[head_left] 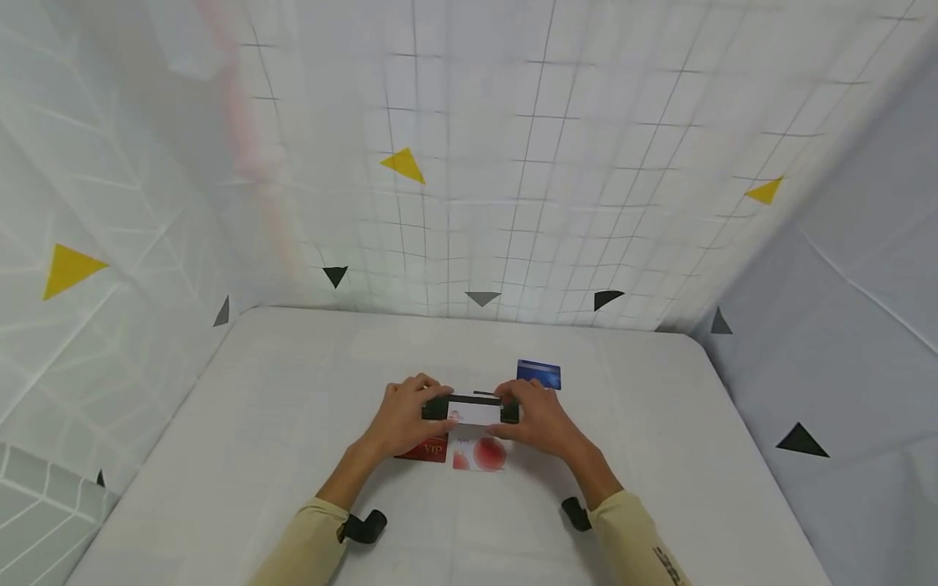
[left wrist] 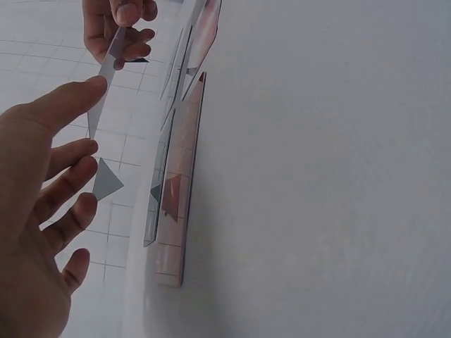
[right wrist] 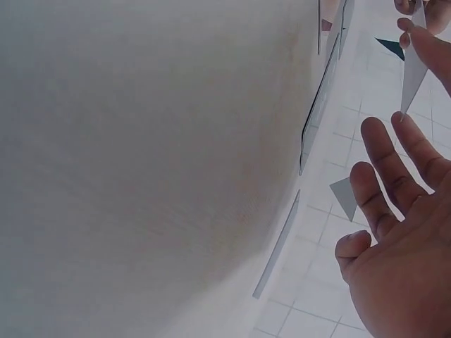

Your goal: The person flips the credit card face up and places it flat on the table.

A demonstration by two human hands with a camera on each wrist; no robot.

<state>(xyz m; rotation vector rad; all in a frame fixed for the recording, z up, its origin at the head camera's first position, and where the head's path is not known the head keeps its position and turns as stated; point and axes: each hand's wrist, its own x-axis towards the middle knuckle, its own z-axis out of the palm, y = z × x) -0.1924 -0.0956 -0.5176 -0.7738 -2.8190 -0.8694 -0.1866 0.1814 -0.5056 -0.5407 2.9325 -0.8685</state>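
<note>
A white card [head_left: 474, 413] with a small reddish print is held up between both hands above the table. My left hand [head_left: 410, 415] pinches its left end between thumb and fingers. At the other end, my right hand [head_left: 541, 419] pinches it likewise; the remaining fingers are spread in the right wrist view. Dark surfaces [head_left: 436, 408] show behind the held card, mostly covered by it and the hands. Just nearer lie a red card [head_left: 428, 449] marked VIP, partly under the left hand, and a white card with red circles [head_left: 488, 454].
A blue card [head_left: 539, 373] lies beyond the right hand. The white table [head_left: 293, 358] meets gridded white sheeting [head_left: 469, 203] at the back, with yellow, grey and black triangles on it. Black wrist devices [head_left: 365, 527] sit at both sleeves.
</note>
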